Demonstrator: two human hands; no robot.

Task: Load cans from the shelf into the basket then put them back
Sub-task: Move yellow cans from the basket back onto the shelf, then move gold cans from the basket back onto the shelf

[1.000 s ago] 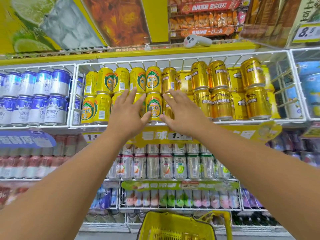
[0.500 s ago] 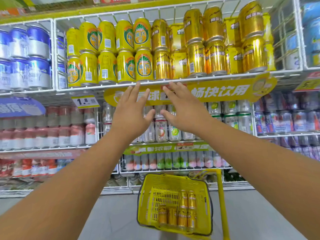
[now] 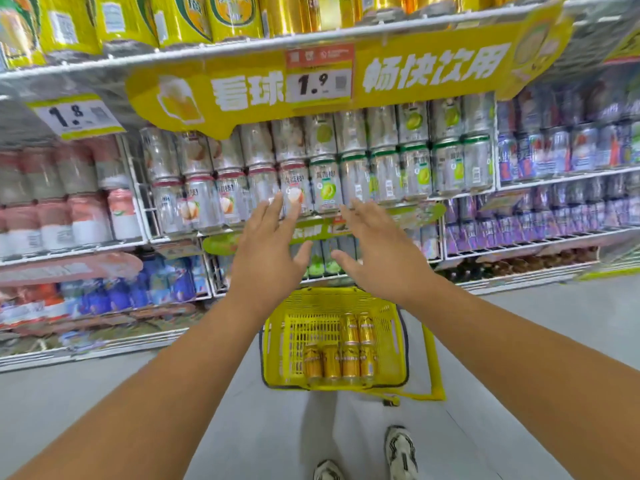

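A yellow plastic basket (image 3: 277, 344) stands on the grey floor below the shelves, with several gold cans (image 3: 341, 358) lying in its right half. My left hand (image 3: 266, 251) and my right hand (image 3: 377, 251) hover side by side in the air above the basket's far rim, palms down, fingers spread, holding nothing. Yellow and gold cans (image 3: 183, 15) stand on the top shelf at the upper edge of the view, far above both hands.
A yellow banner with a 1.9 price tag (image 3: 318, 81) hangs from the top shelf's edge. Silver fruit-drink cans (image 3: 325, 188) fill the shelf behind my hands. The basket's yellow handle (image 3: 434, 368) lies to its right. My two shoes (image 3: 400, 448) stand on the floor.
Both empty hands have dropped from the top shelf of yellow cans down to just above the basket. The view has tilted downward, bringing the whole basket and my shoes into sight.
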